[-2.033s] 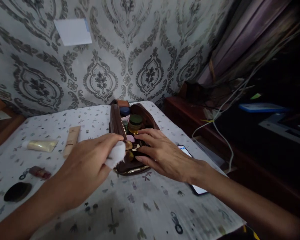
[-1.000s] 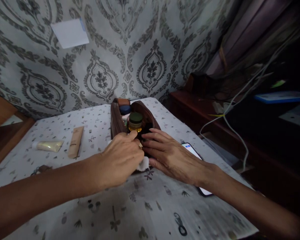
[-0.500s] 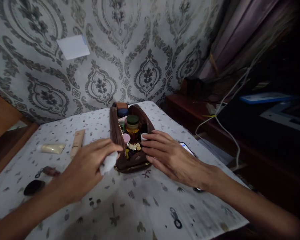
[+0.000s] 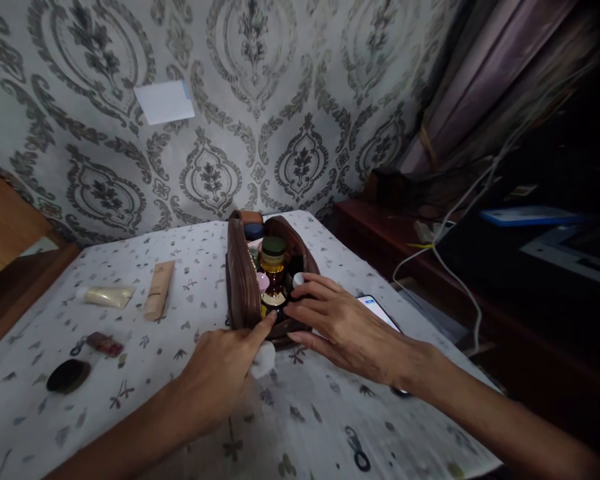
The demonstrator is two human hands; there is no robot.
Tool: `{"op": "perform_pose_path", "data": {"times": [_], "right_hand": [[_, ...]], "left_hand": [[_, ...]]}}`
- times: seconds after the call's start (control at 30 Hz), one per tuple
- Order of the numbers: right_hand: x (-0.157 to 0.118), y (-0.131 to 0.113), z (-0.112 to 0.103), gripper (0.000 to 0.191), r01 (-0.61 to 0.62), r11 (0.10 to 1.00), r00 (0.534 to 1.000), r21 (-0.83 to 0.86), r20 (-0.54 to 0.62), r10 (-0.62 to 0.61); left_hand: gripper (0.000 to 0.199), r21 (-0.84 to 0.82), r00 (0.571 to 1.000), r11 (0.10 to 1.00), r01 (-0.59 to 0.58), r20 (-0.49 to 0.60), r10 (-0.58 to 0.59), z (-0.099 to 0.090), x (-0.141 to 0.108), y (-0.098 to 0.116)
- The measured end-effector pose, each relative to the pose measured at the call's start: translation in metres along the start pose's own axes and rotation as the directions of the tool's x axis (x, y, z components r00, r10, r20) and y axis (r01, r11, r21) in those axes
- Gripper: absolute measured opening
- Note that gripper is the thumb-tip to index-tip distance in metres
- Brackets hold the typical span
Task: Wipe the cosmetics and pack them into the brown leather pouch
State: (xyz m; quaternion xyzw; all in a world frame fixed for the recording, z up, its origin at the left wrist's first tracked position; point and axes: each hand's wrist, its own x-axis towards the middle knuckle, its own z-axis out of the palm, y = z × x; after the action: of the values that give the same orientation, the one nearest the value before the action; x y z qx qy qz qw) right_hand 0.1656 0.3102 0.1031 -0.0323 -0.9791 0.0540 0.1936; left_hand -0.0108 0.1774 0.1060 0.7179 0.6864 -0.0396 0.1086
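Note:
A brown zip bag (image 4: 243, 283) stands open on the patterned white sheet, packed with small containers. Among them are a jar with a dark green lid (image 4: 273, 247), a pink round item (image 4: 263, 283) and a white cap (image 4: 299, 279). My left hand (image 4: 230, 367) is closed round a crumpled white piece (image 4: 264, 360), its index finger reaching over the bag's front edge. Fingers apart, my right hand (image 4: 345, 320) lies against the bag's right side, fingertips near the white cap.
On the sheet at left lie a cream tube (image 4: 109, 296), a beige tube (image 4: 159, 290), a small reddish item (image 4: 105, 345) and a black round case (image 4: 69, 376). A phone (image 4: 380, 312) lies partly under my right forearm. White cables (image 4: 460, 273) hang at right.
My left hand has moved right with the white piece, its index finger now stretched over the bag's front. The bag's left side looks pushed more upright. The view has shifted slightly.

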Motion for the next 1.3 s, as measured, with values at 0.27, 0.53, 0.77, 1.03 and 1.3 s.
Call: {"op": "perform_pose_path", "data": {"times": [0.27,0.53,0.77,1.03,1.3], "right_hand": [[-0.001,0.001,0.009,0.025,0.005,0.999,0.998,0.033,-0.059,-0.003],[0.002,-0.005,0.006,0.027,-0.021,0.999,0.999,-0.037,-0.039,0.02],[0.003,-0.003,0.009,0.026,0.032,0.993,0.983,-0.11,-0.177,-0.052],[0.012,-0.044,0.014,0.02,0.073,0.997,0.906,0.018,-0.42,-0.059],[0.028,-0.096,0.081,0.025,0.114,0.906,0.984,0.408,-0.172,-0.047]], "left_hand": [[0.082,-0.044,0.991,0.998,0.039,0.127,-0.033,-0.004,0.007,0.005],[0.086,-0.207,0.997,0.978,-0.026,-0.071,0.011,0.02,0.003,-0.008],[0.071,-0.363,0.935,0.909,-0.205,-0.349,0.072,0.044,-0.037,-0.023],[0.054,-0.269,0.865,0.95,0.159,-0.426,-0.265,0.076,-0.083,-0.092],[0.041,-0.253,0.623,0.751,0.61,-0.434,-0.651,0.071,-0.119,-0.175]]}}
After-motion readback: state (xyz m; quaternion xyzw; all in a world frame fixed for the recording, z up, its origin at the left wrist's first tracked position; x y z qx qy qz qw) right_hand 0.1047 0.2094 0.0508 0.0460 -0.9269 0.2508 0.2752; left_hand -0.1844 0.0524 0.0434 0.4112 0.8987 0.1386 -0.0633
